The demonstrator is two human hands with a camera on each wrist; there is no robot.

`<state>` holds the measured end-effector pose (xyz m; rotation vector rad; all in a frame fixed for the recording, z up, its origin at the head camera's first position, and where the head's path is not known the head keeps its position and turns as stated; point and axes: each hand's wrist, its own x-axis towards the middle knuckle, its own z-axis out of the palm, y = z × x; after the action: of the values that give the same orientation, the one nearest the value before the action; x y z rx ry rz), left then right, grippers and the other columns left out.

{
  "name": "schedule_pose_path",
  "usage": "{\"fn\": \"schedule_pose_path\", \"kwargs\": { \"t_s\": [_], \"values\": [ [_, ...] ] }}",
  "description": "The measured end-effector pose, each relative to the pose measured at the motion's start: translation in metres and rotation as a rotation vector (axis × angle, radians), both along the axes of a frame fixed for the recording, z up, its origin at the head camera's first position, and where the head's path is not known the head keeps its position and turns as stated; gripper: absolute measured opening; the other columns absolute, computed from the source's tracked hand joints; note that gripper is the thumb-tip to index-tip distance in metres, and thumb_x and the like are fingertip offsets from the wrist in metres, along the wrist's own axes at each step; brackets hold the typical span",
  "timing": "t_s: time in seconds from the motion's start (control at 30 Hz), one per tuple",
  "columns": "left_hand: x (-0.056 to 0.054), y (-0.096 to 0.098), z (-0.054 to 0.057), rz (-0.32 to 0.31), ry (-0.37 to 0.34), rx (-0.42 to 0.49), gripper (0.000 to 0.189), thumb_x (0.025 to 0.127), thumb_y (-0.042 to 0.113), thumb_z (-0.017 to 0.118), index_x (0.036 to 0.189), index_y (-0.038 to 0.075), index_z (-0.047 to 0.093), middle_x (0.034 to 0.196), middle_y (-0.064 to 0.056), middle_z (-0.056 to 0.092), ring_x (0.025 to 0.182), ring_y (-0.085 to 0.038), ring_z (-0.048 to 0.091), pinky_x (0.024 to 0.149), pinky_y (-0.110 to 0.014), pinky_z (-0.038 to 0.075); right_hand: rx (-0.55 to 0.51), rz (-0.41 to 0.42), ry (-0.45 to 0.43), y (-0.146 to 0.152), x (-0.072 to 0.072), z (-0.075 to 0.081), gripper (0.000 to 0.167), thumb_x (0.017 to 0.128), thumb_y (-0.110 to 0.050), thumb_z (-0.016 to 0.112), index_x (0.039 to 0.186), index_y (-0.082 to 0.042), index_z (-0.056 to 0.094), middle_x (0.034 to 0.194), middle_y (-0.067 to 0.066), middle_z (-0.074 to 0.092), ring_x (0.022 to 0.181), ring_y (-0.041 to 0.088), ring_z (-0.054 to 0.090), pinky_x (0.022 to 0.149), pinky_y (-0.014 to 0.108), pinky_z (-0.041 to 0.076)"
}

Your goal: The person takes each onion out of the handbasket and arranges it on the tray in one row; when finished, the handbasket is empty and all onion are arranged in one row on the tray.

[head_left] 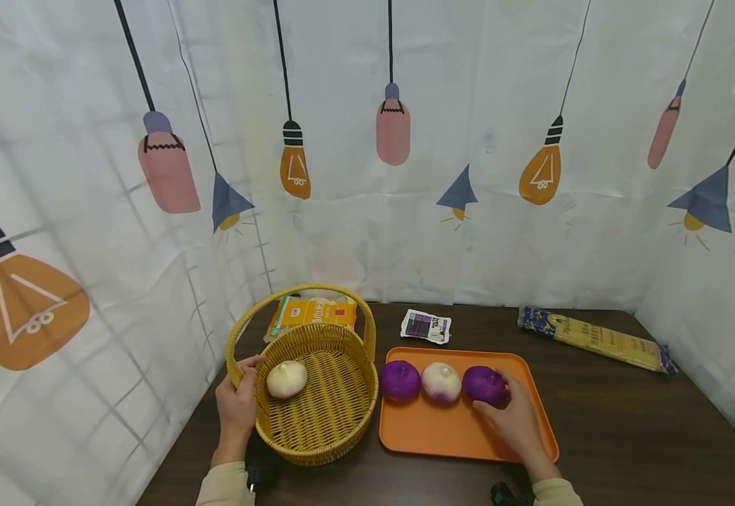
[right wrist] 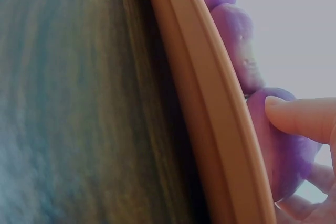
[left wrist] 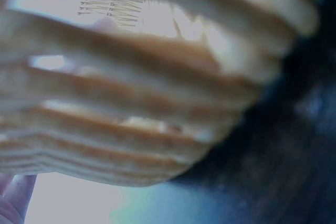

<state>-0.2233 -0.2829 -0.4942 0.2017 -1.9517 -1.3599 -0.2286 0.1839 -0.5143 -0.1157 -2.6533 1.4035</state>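
Observation:
My left hand (head_left: 237, 404) grips the left side of a yellow woven basket (head_left: 317, 450) near the foot of its tall handle. Inside the basket, toward its left wall, lies a whitish turnip (head_left: 287, 379). On the orange tray (head_left: 431, 432) to the right, my right hand (head_left: 514, 416) holds a purple turnip (head_left: 484, 385) between thumb and fingers; in the right wrist view the thumb presses on this turnip (right wrist: 286, 150). Beside it sit a white-and-purple turnip (head_left: 441, 383) and another purple turnip (head_left: 400, 381). Blurred basket weave (left wrist: 131, 66) fills most of the left wrist view.
Behind the basket lies a yellow-orange food packet (head_left: 317, 311), partly hidden. A small purple-and-white sachet (head_left: 426, 327) is behind the tray. At the back right lies a long yellow-and-blue packet (head_left: 598, 341) on the dark wooden table (head_left: 620, 429). Printed curtains (head_left: 367, 239) enclose the table.

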Motion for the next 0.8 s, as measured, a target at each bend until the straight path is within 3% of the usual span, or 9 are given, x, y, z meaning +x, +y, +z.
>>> {"fn": "schedule_pose_path", "kwargs": {
  "t_s": [0.4, 0.8],
  "values": [
    [0.0, -0.0007, -0.0015, -0.006, -0.01, 0.007, 0.035, 0.104, 0.025, 0.045, 0.109, 0.006, 0.074, 0.108, -0.012, 0.072, 0.099, 0.001, 0.056, 0.084, -0.014, 0.038, -0.02, 0.017, -0.042, -0.0004, 0.0015, 0.0033, 0.084, 0.082, -0.021, 0.078, 0.148, 0.0, 0.031, 0.147, 0.028, 0.033, 0.131, 0.046, 0.036, 0.104, 0.063, 0.032],
    [-0.0007, -0.001, -0.0017, -0.003, -0.001, -0.005, 0.034, 0.104, 0.023, 0.045, 0.109, 0.005, 0.074, 0.108, -0.012, 0.072, 0.1, -0.002, 0.057, 0.083, -0.014, 0.038, -0.058, 0.017, -0.03, 0.0, 0.0012, 0.0038, 0.087, 0.082, -0.02, 0.079, 0.149, 0.002, 0.028, 0.146, 0.028, 0.035, 0.125, 0.046, 0.043, 0.1, 0.059, 0.039]
  ]
}}
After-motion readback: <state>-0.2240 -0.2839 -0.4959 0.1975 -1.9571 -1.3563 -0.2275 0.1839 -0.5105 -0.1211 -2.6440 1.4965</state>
